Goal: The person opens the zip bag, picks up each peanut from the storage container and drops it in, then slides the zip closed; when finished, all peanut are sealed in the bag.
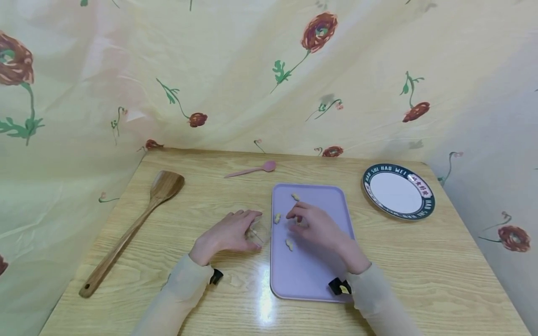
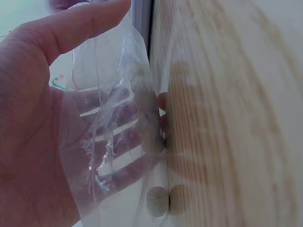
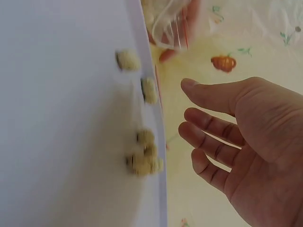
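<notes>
Peanuts were strewn near the slack right hand.
Bag was flanked by spread left hand, table by cloth.

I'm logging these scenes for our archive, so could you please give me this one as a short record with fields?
Left hand: spread around a clear bag, left of the tray
Right hand: above the tray, nothing between its fingers
On tray: peanuts, at least three
Tray colour: light purple
Far side: pink spoon
Left side: wooden spatula
Right side: plate with a dark, printed rim
Surface: wood-grain table
</notes>
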A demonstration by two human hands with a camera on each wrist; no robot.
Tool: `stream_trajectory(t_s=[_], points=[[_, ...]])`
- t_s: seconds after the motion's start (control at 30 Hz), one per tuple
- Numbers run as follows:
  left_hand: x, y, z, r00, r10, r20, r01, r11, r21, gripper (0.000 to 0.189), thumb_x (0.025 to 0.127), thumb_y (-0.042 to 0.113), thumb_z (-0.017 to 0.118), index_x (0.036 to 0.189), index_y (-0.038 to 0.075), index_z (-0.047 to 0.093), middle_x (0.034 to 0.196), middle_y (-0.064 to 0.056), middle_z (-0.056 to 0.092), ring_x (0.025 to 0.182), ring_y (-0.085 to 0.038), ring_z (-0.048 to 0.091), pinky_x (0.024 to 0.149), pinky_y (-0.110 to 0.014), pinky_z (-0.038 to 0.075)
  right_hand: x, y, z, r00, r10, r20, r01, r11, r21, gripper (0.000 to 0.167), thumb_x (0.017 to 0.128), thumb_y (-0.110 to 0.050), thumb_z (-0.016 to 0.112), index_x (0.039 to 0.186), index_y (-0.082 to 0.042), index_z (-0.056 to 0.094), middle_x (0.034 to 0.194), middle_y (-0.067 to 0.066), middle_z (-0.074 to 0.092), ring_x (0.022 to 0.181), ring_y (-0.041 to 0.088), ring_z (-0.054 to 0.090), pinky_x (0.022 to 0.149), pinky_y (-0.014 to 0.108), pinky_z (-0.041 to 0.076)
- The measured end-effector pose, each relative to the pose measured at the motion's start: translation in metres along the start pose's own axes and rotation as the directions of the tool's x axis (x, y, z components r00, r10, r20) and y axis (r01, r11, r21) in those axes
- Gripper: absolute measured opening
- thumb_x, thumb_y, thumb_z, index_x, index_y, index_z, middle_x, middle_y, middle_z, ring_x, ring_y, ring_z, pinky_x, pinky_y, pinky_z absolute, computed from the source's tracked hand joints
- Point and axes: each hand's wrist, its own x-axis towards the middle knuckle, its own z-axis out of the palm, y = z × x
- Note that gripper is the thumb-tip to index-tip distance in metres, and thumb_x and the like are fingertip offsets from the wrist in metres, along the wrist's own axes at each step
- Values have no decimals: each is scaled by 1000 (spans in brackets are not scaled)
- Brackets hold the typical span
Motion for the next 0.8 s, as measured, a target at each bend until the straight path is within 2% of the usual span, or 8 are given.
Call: stream_trajectory(t_s=[0.13,0.4,0.8], points=[[0,0,0,1000,-2,-1,2,1000,-3,87,81,45,79,151,12,41,148,-7,48,134,-29,44,111,-55,30,-7,11,-6,999,34,0,-34,999,10,22,84,-8,79,105,-7,73,99,2,65,86,17,61,74,33,51],[-1,0,-1,1000,-12,4,12,1000,-9,86,81,45,79,151,13,40,149,-7,47,136,-29,43,112,-55,29,-22,28,-11,999,43,27,-43,999,11,24,83,-8,80,106,-6,72,101,2,66,88,19,61,78,36,52],[-1,1,-1,1000,-7,8,7,1000,-10,87,81,46,78,152,13,40,149,-8,47,136,-30,42,112,-56,29,-33,36,-8,990,97,101,-97,995,-8,31,81,-17,84,108,-10,72,102,-3,63,90,14,59,79,35,51]])
